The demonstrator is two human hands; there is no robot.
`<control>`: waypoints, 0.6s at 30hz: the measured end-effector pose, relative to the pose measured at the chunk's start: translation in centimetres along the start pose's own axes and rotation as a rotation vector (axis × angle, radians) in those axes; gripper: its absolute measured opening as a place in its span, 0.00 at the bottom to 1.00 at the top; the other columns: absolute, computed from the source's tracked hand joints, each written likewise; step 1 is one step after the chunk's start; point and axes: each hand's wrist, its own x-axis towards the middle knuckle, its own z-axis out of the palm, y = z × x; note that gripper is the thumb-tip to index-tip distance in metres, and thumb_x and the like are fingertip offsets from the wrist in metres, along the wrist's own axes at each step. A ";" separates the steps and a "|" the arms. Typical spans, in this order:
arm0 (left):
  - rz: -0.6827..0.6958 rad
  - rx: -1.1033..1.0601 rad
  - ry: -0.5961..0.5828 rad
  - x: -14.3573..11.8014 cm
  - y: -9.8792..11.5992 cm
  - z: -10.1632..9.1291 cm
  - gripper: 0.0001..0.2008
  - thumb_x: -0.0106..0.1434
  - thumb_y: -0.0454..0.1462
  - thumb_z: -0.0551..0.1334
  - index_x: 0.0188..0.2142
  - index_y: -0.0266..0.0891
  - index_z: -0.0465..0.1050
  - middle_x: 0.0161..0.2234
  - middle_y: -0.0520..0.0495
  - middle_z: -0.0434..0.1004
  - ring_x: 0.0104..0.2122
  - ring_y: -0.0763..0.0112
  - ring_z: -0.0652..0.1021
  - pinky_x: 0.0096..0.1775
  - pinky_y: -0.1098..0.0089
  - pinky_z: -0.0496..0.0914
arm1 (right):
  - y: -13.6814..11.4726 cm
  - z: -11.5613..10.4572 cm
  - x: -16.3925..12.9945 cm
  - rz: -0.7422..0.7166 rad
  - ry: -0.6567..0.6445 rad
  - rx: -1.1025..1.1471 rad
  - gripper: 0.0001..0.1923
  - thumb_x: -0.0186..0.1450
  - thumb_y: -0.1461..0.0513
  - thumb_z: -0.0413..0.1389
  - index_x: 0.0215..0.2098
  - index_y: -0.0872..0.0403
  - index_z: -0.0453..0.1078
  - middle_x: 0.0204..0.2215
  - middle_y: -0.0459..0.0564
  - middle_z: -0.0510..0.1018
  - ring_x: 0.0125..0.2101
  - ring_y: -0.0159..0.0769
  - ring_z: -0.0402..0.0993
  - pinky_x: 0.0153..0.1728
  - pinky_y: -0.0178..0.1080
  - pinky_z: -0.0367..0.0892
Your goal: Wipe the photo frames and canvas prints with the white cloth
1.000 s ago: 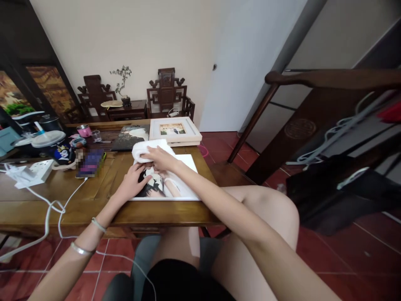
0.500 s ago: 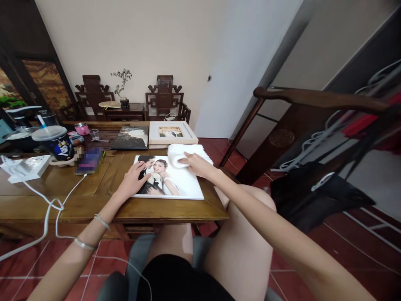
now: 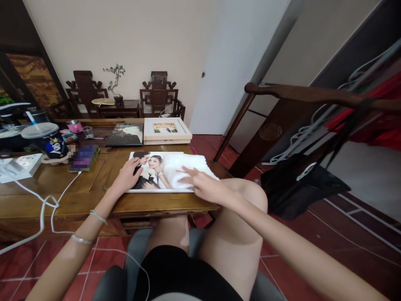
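Note:
A large glossy photo print (image 3: 150, 175) of a couple lies flat on the wooden table (image 3: 62, 192), near its front right corner. My left hand (image 3: 127, 177) presses flat on the print's left side, fingers spread. My right hand (image 3: 203, 186) rests on a white cloth (image 3: 181, 169) that covers the print's right part, fingers laid over the cloth's near edge.
Behind the print lie a framed photo in a pale frame (image 3: 166, 130) and a dark photo (image 3: 125, 134). A phone (image 3: 83, 158), a lidded cup (image 3: 46, 140), a white power strip (image 3: 19, 165) with cables stand to the left. A dark wooden chair rail (image 3: 313, 94) rises at right.
My right hand has dragged the white cloth from the print's upper left across to the right and then down toward the near right corner. The left hand has kept its place on the print.

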 end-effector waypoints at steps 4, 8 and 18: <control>0.031 0.019 0.010 0.2 -0.1 -0.3 0.24 0.68 0.46 0.52 0.58 0.37 0.70 0.62 0.38 0.68 0.64 0.56 0.65 0.65 0.51 0.57 | 4.5 0.8 5.9 0.102 0.026 -0.045 0.36 0.54 0.78 0.48 0.58 0.52 0.72 0.55 0.56 0.76 0.55 0.49 0.74 0.57 0.51 0.66; 0.021 0.025 0.039 0.5 -0.3 -0.3 0.23 0.68 0.45 0.53 0.56 0.38 0.71 0.61 0.39 0.69 0.63 0.56 0.66 0.65 0.52 0.58 | 6.9 1.2 9.6 0.139 0.053 -0.049 0.34 0.56 0.77 0.50 0.59 0.53 0.71 0.54 0.55 0.77 0.54 0.49 0.73 0.57 0.49 0.65; 0.001 0.037 0.022 0.4 -0.3 0.1 0.23 0.69 0.44 0.52 0.58 0.37 0.69 0.63 0.39 0.67 0.65 0.58 0.64 0.66 0.54 0.56 | 1.1 1.5 0.3 0.018 0.044 -0.010 0.35 0.54 0.78 0.46 0.55 0.53 0.73 0.64 0.58 0.65 0.67 0.51 0.54 0.63 0.61 0.55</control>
